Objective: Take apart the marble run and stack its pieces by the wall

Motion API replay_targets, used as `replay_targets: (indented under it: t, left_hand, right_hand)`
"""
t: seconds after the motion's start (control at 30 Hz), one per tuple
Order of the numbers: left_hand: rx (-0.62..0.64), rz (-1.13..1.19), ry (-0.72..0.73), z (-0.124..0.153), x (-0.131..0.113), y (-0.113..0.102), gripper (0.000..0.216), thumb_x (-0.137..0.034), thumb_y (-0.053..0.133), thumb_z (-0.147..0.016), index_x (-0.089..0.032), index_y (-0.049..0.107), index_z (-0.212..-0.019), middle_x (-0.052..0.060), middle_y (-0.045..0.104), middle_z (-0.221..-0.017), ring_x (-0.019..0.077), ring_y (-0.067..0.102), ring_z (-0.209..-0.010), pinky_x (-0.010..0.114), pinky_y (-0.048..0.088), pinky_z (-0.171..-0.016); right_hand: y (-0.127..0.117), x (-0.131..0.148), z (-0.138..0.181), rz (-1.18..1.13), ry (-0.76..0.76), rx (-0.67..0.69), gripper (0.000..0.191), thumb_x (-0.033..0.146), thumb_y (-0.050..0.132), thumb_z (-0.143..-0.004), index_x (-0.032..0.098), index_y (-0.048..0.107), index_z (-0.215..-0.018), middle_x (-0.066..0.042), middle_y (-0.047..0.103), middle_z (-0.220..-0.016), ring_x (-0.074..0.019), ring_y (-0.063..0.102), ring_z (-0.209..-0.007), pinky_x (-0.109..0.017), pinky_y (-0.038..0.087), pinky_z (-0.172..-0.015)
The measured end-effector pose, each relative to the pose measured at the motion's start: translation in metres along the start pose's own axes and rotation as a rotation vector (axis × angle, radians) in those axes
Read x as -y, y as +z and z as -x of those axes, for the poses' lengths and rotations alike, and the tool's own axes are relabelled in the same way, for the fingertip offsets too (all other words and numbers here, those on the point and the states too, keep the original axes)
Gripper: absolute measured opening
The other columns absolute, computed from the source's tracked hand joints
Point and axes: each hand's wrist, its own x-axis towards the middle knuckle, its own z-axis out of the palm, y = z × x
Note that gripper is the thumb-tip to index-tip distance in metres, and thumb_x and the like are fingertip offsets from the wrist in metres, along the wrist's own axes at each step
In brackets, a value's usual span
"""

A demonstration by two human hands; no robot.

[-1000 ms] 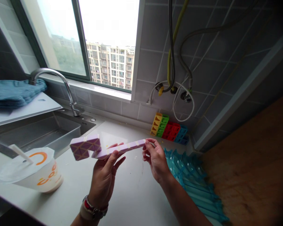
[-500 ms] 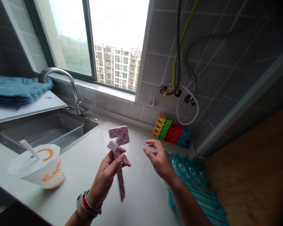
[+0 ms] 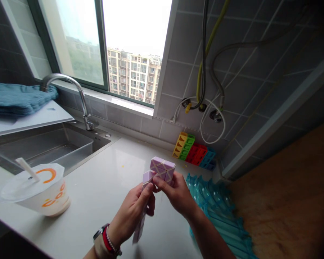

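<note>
A lilac snake puzzle [image 3: 162, 167] with pale zigzag lines is held above the white counter [image 3: 105, 194]. My left hand [image 3: 139, 201] is closed around its long straight part, which hangs down below the palm. The folded upper block of the puzzle sits between the thumb and fingers of my right hand [image 3: 176, 194]. Both thumbs are nearly touching near the bend. Some of the fingers behind the puzzle are hidden. A watch and bracelets [image 3: 106, 240] are on my left wrist.
A drink cup [image 3: 43, 190] with a straw stands at left, before the sink [image 3: 78, 144] and tap [image 3: 83, 104]. Colourful plastic holders [image 3: 194, 149] rest against the wall. Teal translucent trays [image 3: 218, 212] lie at right. A blue cloth [image 3: 18, 97] lies on a white board [image 3: 43, 120].
My right hand has come left and closed on the puzzle's upper block. My left hand has shifted right with the puzzle, bringing both hands together.
</note>
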Motion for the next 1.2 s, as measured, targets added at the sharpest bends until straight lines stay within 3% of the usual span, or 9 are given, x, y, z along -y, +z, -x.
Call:
replay_targets:
  t: [0.17,0.27,0.33,0.5,0.63,0.77,0.87,0.97,1.2]
  left_hand:
    - [-0.264,-0.201,0.191,0.001,-0.002,-0.003,0.031,-0.039,0.065,-0.095,-0.022,0.064,-0.121,0.007,0.072,-0.102,0.0228,0.069,-0.087,0.033,0.055,-0.081]
    - [-0.346,-0.305,0.285,0.005,-0.006,-0.006,0.032,-0.031,0.069,-0.091,-0.025,0.068,-0.122,0.007,0.073,-0.107,0.0250,0.068,-0.094,0.032,0.051,-0.089]
    - [-0.360,-0.326,0.304,0.008,-0.011,-0.008,0.032,-0.028,0.072,-0.089,-0.025,0.070,-0.121,0.006,0.074,-0.102,0.0244,0.068,-0.088,0.031,0.051,-0.085]
    - [-0.307,-0.223,0.188,0.014,-0.026,-0.007,0.021,-0.039,0.068,-0.091,-0.022,0.070,-0.103,0.000,0.066,-0.067,0.0173,0.059,-0.059,0.025,0.047,-0.057]
    - [-0.171,0.114,0.007,0.014,-0.032,-0.006,0.035,-0.053,0.065,-0.089,-0.019,0.068,-0.093,0.001,0.064,-0.061,0.0169,0.059,-0.047,0.026,0.047,-0.046]
    - [-0.013,0.257,-0.139,0.014,-0.032,-0.005,0.047,-0.059,0.057,-0.093,-0.017,0.066,-0.111,-0.001,0.060,-0.048,0.0183,0.058,-0.037,0.031,0.053,-0.046]
    - [0.049,0.272,-0.119,0.015,-0.029,-0.004,0.042,-0.057,0.060,-0.092,-0.017,0.066,-0.101,0.001,0.063,-0.052,0.0181,0.061,-0.040,0.030,0.055,-0.048]
    - [0.051,0.288,-0.111,0.016,-0.027,-0.001,0.043,-0.060,0.060,-0.092,-0.017,0.065,-0.091,0.003,0.065,-0.054,0.0188,0.064,-0.043,0.029,0.054,-0.047]
    - [0.015,0.342,-0.160,0.018,-0.031,0.010,0.043,-0.062,0.062,-0.089,-0.020,0.065,-0.100,-0.003,0.058,-0.050,0.0117,0.050,-0.032,0.029,0.054,-0.041]
  right_hand:
    - [0.012,0.005,0.007,0.254,-0.117,-0.160,0.023,0.042,0.072,-0.090,0.019,0.072,-0.092,-0.003,0.070,-0.080,-0.0173,0.062,-0.070,-0.029,0.051,-0.065]
    - [0.018,0.010,0.012,0.284,-0.156,-0.131,0.020,0.041,0.071,-0.091,0.021,0.072,-0.093,-0.003,0.070,-0.082,-0.0195,0.065,-0.072,-0.032,0.054,-0.069]
    - [0.019,0.014,0.015,0.289,-0.169,-0.089,0.018,0.039,0.070,-0.091,0.021,0.071,-0.093,-0.004,0.069,-0.082,-0.0208,0.066,-0.075,-0.034,0.054,-0.072]
    - [0.018,0.023,0.018,0.217,-0.236,0.076,0.027,0.043,0.070,-0.091,0.022,0.071,-0.108,-0.005,0.072,-0.092,-0.0229,0.067,-0.083,-0.036,0.055,-0.076]
    - [0.016,0.023,0.019,0.373,-0.379,0.098,0.055,0.035,0.083,-0.079,0.029,0.064,-0.130,-0.008,0.068,-0.120,-0.0269,0.065,-0.101,-0.038,0.056,-0.080]
    - [0.012,0.018,0.018,0.484,-0.467,-0.003,0.036,0.023,0.071,-0.090,0.030,0.067,-0.124,-0.007,0.068,-0.112,-0.0224,0.065,-0.090,-0.035,0.055,-0.072]
    - [0.009,0.015,0.018,0.541,-0.573,-0.033,0.035,0.020,0.068,-0.091,0.029,0.066,-0.124,-0.008,0.068,-0.110,-0.0235,0.065,-0.090,-0.037,0.056,-0.074]
    - [0.009,0.011,0.020,0.589,-0.632,-0.052,0.037,0.020,0.063,-0.094,0.030,0.063,-0.129,-0.009,0.067,-0.112,-0.0251,0.065,-0.096,-0.040,0.057,-0.081]
    - [0.012,0.002,0.020,0.619,-0.662,-0.140,0.034,0.019,0.061,-0.093,0.028,0.061,-0.126,-0.010,0.067,-0.110,-0.0257,0.066,-0.092,-0.041,0.057,-0.080]
